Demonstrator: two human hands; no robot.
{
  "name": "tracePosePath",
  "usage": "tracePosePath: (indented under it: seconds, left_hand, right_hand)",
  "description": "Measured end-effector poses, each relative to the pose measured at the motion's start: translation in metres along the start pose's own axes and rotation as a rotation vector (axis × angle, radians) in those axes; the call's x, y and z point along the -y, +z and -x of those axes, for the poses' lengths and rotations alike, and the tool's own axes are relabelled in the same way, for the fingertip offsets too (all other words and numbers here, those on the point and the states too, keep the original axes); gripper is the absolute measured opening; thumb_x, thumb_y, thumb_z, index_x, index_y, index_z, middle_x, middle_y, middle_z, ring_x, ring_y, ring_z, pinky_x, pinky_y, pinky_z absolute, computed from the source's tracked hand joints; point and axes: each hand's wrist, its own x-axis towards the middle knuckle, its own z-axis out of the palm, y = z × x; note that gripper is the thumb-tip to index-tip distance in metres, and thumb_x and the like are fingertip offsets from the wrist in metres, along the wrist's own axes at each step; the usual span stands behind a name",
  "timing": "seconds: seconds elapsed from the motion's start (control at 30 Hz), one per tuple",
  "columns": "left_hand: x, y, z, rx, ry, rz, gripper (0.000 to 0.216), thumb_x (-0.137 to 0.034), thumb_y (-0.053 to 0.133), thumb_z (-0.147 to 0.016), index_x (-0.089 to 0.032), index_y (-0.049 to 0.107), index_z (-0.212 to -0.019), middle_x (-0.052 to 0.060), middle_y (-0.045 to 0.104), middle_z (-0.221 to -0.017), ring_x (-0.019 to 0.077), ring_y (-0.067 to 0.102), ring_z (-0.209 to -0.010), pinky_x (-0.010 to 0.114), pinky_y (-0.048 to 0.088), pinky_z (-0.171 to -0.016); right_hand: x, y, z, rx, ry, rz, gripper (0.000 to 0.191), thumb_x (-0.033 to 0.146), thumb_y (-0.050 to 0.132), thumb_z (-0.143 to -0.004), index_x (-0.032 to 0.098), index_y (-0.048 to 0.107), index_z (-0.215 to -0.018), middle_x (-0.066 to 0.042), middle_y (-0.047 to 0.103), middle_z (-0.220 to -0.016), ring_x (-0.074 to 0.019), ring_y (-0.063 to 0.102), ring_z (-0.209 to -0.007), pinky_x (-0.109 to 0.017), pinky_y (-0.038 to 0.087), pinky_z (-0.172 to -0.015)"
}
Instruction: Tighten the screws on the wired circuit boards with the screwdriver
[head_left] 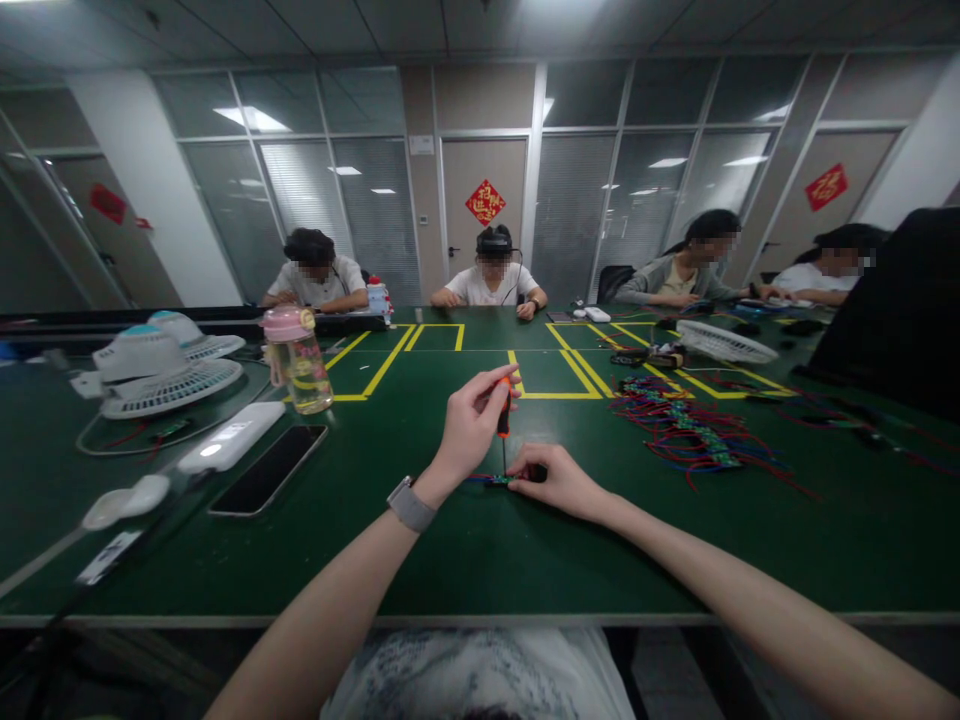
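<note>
My left hand [472, 415] is closed around the orange and black handle of a screwdriver [504, 425]. The screwdriver stands upright, its thin shaft pointing down at a small green circuit board [498, 481] on the table. Whether the tip touches a screw is too small to tell. With thumb and fingers pinched, my right hand [551, 478] grips the right end of the board. Red and blue wires run out from the board's left side. To the right lies a pile of wired circuit boards [690, 425], apart from both hands.
On the green table [420, 570], left of my arms, are a phone [270, 470], a white power strip [231, 437], a pink-lidded bottle [300, 365] and white fans [172, 375]. Yellow tape marks the far half. A black screen [892, 310] stands at right. Several people sit opposite.
</note>
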Motion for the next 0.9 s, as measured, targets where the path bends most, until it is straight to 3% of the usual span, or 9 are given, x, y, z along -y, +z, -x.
tracePosePath:
  seconds: [0.17,0.33,0.43,0.53,0.7,0.83,0.9]
  left_hand:
    - [0.0006,0.0004,0.0016,-0.091,0.094,-0.202,0.020,-0.029,0.063,-0.083,-0.021,0.071,-0.099,0.005,0.057,-0.099,0.0136,0.059,-0.088,0.024,0.051,-0.076]
    - [-0.0005,0.0011,0.0020,-0.006,0.044,-0.043,0.031,-0.029,0.044,-0.093,-0.020,0.063,-0.115,0.008,0.062,-0.107,0.0147,0.063,-0.090,0.026,0.054,-0.074]
    - [-0.0018,0.0014,0.0023,-0.056,0.056,-0.109,0.025,-0.028,0.056,-0.087,-0.018,0.066,-0.107,0.006,0.064,-0.095,0.0140,0.063,-0.082,0.025,0.053,-0.071]
    - [-0.0019,0.0008,0.0026,-0.124,0.133,-0.247,0.017,-0.027,0.066,-0.080,-0.020,0.071,-0.095,0.004,0.059,-0.095,0.0134,0.059,-0.085,0.024,0.050,-0.075]
    - [0.0009,0.0006,0.0029,-0.009,0.052,-0.057,0.030,-0.028,0.044,-0.093,-0.022,0.063,-0.116,0.006,0.061,-0.104,0.0128,0.062,-0.084,0.025,0.052,-0.071]
    - [0.0010,0.0009,0.0025,-0.091,0.106,-0.187,0.021,-0.028,0.062,-0.083,-0.021,0.069,-0.101,0.004,0.060,-0.092,0.0131,0.059,-0.082,0.024,0.050,-0.072]
    - [0.0005,0.0008,0.0022,-0.123,0.141,-0.255,0.019,-0.029,0.064,-0.082,-0.022,0.071,-0.098,0.004,0.058,-0.095,0.0129,0.058,-0.084,0.024,0.049,-0.076]
  right_hand:
    - [0.0017,0.0007,-0.0001,0.003,0.010,0.005,0.010,0.017,0.067,-0.074,0.014,0.071,-0.083,-0.003,0.061,-0.075,-0.0130,0.055,-0.066,-0.025,0.045,-0.062]
    - [0.0043,0.0009,0.0001,0.045,-0.010,0.036,0.016,0.016,0.065,-0.076,0.015,0.073,-0.090,-0.004,0.060,-0.081,-0.0127,0.054,-0.067,-0.025,0.044,-0.062]
    - [0.0036,0.0008,0.0002,0.043,-0.016,0.035,0.016,0.018,0.065,-0.077,0.015,0.074,-0.090,-0.004,0.060,-0.081,-0.0127,0.054,-0.067,-0.025,0.044,-0.062]
    - [0.0010,0.0007,0.0000,0.041,-0.027,0.023,0.016,0.018,0.066,-0.077,0.014,0.074,-0.090,-0.004,0.059,-0.080,-0.0131,0.055,-0.068,-0.025,0.045,-0.063]
    - [-0.0016,0.0003,-0.0002,0.052,-0.038,-0.009,0.017,0.019,0.065,-0.078,0.014,0.073,-0.092,-0.004,0.059,-0.080,-0.0131,0.055,-0.068,-0.025,0.045,-0.064]
    - [-0.0007,-0.0002,0.0003,0.048,-0.021,-0.010,0.016,0.019,0.066,-0.078,0.015,0.074,-0.091,-0.004,0.060,-0.081,-0.0131,0.055,-0.068,-0.025,0.046,-0.064]
    - [-0.0003,-0.0003,0.0003,0.047,-0.015,-0.012,0.015,0.020,0.066,-0.078,0.015,0.074,-0.090,-0.004,0.061,-0.081,-0.0130,0.056,-0.068,-0.025,0.046,-0.064]
